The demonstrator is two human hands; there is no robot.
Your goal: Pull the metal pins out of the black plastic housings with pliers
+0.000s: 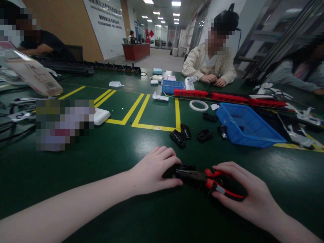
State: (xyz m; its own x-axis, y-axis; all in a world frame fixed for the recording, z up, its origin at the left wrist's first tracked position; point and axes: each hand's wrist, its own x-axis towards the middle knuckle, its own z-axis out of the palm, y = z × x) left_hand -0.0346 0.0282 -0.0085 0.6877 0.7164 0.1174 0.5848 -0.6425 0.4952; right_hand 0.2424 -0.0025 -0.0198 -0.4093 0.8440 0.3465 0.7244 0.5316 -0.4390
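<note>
My left hand (160, 170) rests on the green table, its fingers and thumb closed round a small black plastic part (169, 171). In my right hand (249, 190) are red-and-black needle-nose pliers (211, 182), gripped by their handles. The pliers' jaws point left and meet the black part beside my left fingertips; whether they bite on it I cannot tell. More black plastic parts (178, 137) lie on the table just beyond my hands, and a short black cylindrical piece (222, 131) is next to the blue bin.
A blue plastic bin (249, 125) sits at the right, with red rails (229, 98) behind it. A tape roll (198, 105) lies near the middle. At the left is a white box (101, 116). A person in a striped shirt (210, 64) sits opposite; others sit at both sides.
</note>
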